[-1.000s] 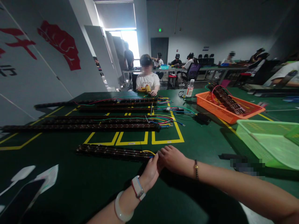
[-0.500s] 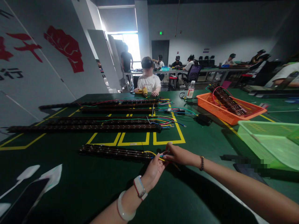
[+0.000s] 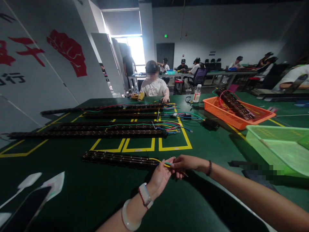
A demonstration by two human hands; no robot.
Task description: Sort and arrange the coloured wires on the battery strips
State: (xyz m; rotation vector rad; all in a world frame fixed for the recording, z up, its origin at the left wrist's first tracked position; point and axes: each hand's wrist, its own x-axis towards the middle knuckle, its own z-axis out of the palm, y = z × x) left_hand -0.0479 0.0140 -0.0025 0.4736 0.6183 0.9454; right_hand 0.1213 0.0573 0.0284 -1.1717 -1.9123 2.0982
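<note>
Left grip [image 3: 161, 177] and right grip [image 3: 184, 163] are both closed on coloured wires [image 3: 167, 165] at the right end of our short dark bundle [image 3: 118, 159]. Half a second ago our right fingers arched over those wires; now they have lowered to pinch them, so both grips bear on the same wires. Lying flat on the green counter [image 3: 96, 193], the bundle looks ribbed lengthwise, with pale, regular marks. Beyond it we see longer dark strips [image 3: 96, 133], then a co-worker [image 3: 154, 87].
</note>
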